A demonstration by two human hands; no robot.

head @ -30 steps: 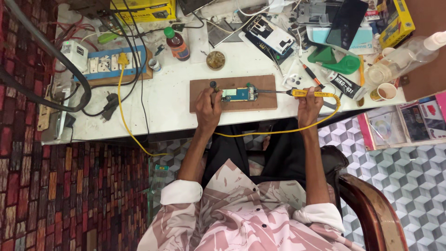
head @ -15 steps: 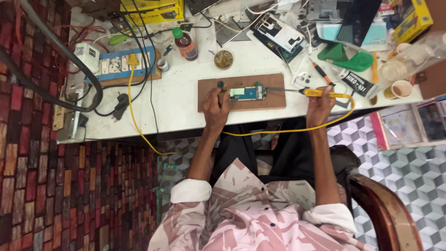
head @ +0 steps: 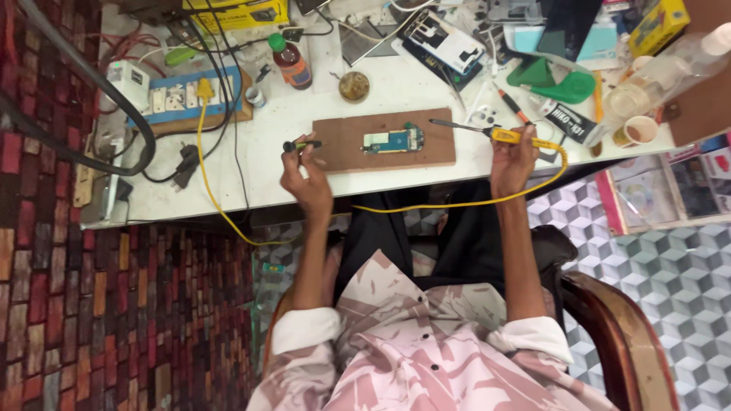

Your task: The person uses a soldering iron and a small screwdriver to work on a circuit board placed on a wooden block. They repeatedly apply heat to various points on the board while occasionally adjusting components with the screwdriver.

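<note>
Two bare hands over a cluttered white surface [head: 251,164]. Left hand [head: 304,179] fingers pinched on a short dark tool with a green band [head: 301,144], held just off the left edge of a flat brown wooden board [head: 434,148]. Right hand [head: 512,161] fingers clenched around the yellow plastic handle of a soldering iron [head: 512,137]; its thin metal tip points left above the board's right end, clear of the circuit board. Yellow cord [head: 449,204] runs from the handle, sags past the surface's front edge, and loops across to the left. Small blue-green circuit board [head: 392,141], rectangular with shiny metal patches, lies flat near the middle of the wooden board, apart from both hands.

Behind: round tin of amber paste [head: 354,86], brown bottle with green cap [head: 289,61], blue switch panel [head: 194,95] with a yellow plug, black cables, opened phone [head: 442,39], green plastic pieces [head: 560,80], small cup [head: 640,131].

Floor left has a red and brown brick-pattern covering [head: 68,304]; right has grey cube-pattern tiles [head: 670,289]. Curved wooden chair arm [head: 632,342] at lower right. Sleeves pink with white leaf print.
</note>
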